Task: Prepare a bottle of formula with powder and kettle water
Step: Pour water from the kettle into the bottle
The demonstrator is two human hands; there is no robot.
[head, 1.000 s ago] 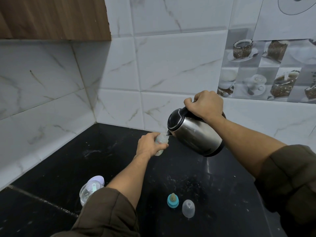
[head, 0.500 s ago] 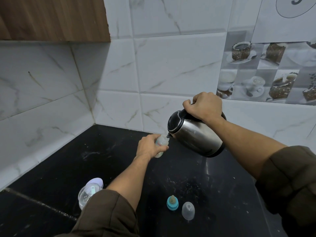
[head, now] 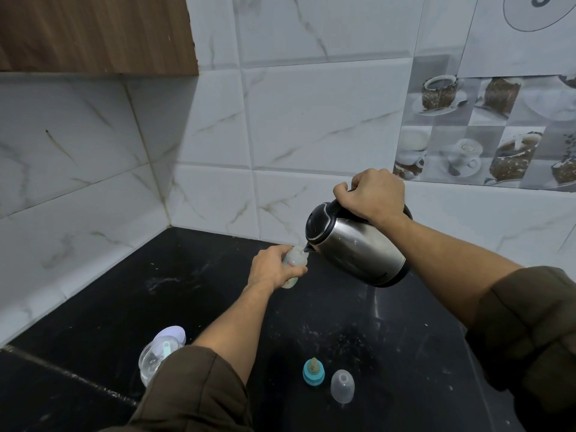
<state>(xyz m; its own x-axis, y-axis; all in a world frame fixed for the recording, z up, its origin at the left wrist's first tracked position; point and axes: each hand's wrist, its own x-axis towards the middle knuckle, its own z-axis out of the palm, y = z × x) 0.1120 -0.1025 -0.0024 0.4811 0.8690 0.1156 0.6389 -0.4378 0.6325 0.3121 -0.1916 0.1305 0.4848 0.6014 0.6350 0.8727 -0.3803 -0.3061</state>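
Observation:
My left hand [head: 270,269] grips a small clear baby bottle [head: 294,263] standing on the black counter [head: 218,294], its open mouth just under the kettle spout. My right hand [head: 372,194] holds the black handle of a steel kettle [head: 358,247], tilted left with its spout at the bottle's mouth. The teal teat ring [head: 313,371] and the clear bottle cap [head: 342,386] stand near the front of the counter. A clear powder container [head: 152,358] with a teal scoop inside and a pale lid [head: 170,333] sits at the front left, partly behind my sleeve.
White marble-look tile walls meet in a corner [head: 165,210] behind the counter. A wooden cabinet [head: 93,32] hangs at the upper left. Powder specks are scattered on the counter around the teat ring.
The kettle and bottle hold nearly the same pose; the kettle has dipped very slightly toward the bottle's mouth. The view has shifted a little.

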